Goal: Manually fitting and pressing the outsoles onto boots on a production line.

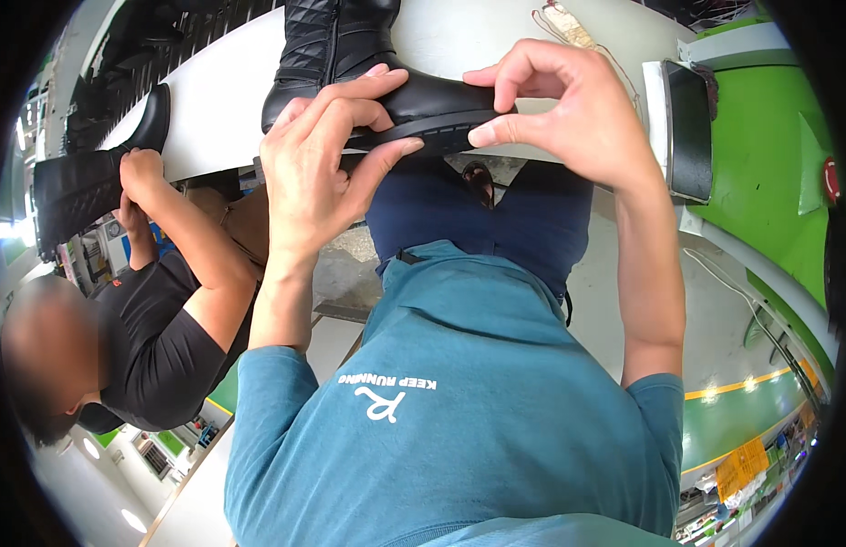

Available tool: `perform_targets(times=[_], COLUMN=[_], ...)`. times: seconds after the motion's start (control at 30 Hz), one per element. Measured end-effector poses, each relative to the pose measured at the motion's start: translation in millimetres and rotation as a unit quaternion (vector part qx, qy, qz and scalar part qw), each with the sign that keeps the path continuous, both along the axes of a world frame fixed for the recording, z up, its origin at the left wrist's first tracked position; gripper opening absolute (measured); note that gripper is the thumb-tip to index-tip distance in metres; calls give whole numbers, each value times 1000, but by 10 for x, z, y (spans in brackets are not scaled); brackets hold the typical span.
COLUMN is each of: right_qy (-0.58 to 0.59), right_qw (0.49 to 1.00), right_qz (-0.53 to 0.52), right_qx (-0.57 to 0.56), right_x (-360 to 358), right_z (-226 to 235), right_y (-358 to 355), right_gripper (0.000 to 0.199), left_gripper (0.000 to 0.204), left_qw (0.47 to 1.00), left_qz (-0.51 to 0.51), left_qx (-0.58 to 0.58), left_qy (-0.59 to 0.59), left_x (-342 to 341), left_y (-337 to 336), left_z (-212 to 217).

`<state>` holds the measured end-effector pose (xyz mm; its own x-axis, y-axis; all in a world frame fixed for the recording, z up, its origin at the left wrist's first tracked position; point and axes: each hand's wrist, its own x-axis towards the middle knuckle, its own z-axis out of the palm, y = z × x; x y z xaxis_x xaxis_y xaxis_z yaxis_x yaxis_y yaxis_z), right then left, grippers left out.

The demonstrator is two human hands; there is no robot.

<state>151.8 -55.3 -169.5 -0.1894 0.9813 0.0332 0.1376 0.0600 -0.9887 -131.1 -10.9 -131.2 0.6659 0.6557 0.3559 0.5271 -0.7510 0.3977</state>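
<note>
A tall black boot (437,94) lies across the near edge of the white table, its toe pointing right and its quilted, strapped shaft running away from me. My left hand (327,150) grips it around the middle of the foot, thumb on the sole edge and fingers over the upper. At the toe, my right hand (569,105) pinches the boot, with its thumb against the sole's side and its bent forefinger on top. The ridged dark sole (441,137) faces me between the two thumbs. The far end of the shaft is cut off by the frame.
A co-worker at the left holds another black boot (81,182) by the white table (227,87). Right of the table stands a green machine (760,146) with a dark panel (689,132). A small wrapped item with thin cords (569,25) lies at the table's far side.
</note>
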Motion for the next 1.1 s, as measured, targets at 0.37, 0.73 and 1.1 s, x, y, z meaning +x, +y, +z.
perform_targets(times=[0.37, 0.73, 1.1], right_qy=[-174, -101, -183], right_qw=[929, 979, 957], right_qz=[-101, -22, -14], right_qx=[311, 177, 223], right_x=[-475, -403, -474], right_z=[-26, 107, 148], right_y=[-154, 4, -58], right_gripper=[30, 23, 34], left_gripper=[34, 34, 34], left_qw=[1000, 1000, 998], left_qz=[-12, -20, -20], left_qx=[6, 5, 65], left_qy=[-13, -20, -16], left_x=[-34, -53, -197], left_y=[40, 121, 88], left_z=[10, -45, 25])
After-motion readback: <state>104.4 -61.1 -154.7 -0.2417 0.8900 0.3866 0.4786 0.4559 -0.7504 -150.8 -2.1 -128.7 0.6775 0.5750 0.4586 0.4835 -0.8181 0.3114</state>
